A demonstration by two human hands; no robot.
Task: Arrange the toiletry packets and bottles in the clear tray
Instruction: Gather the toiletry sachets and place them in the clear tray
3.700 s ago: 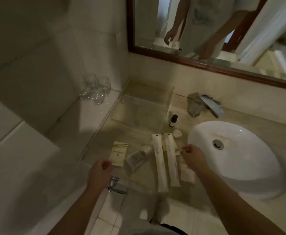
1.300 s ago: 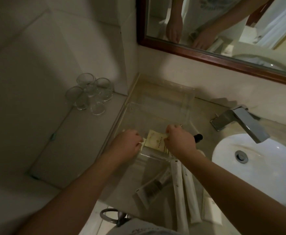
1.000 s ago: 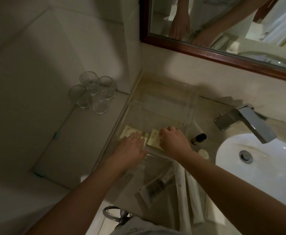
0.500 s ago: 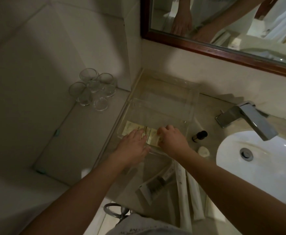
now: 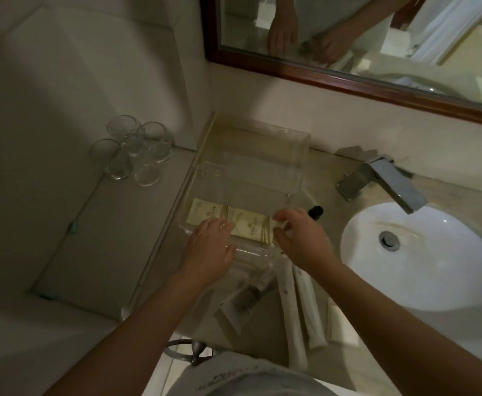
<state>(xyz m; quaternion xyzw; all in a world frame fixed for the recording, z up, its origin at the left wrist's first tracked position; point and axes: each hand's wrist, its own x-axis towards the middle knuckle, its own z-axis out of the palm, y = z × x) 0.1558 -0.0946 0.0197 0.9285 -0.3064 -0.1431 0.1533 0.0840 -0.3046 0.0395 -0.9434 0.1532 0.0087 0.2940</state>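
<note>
At frame centre we see the beige marble counter (image 5: 331, 178). Directly on it lie the clear tray (image 5: 299, 155), a dark-capped bottle (image 5: 316, 209), two long white packets (image 5: 308, 304) and a printed sachet (image 5: 241, 305) below. Glass tumblers (image 5: 132, 151) stand upper left.

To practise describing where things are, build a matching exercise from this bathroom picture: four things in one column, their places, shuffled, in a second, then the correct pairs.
Things
1. cream packets
2. long white sachets
3. drinking glasses
4. dark-capped bottle

Places
A. on the ledge left of the clear tray
B. on the counter just right of the tray
C. flat inside the tray, at its near end
D. on the counter in front of the tray, beside the sink

Pairs: 1-C, 2-D, 3-A, 4-B
</note>
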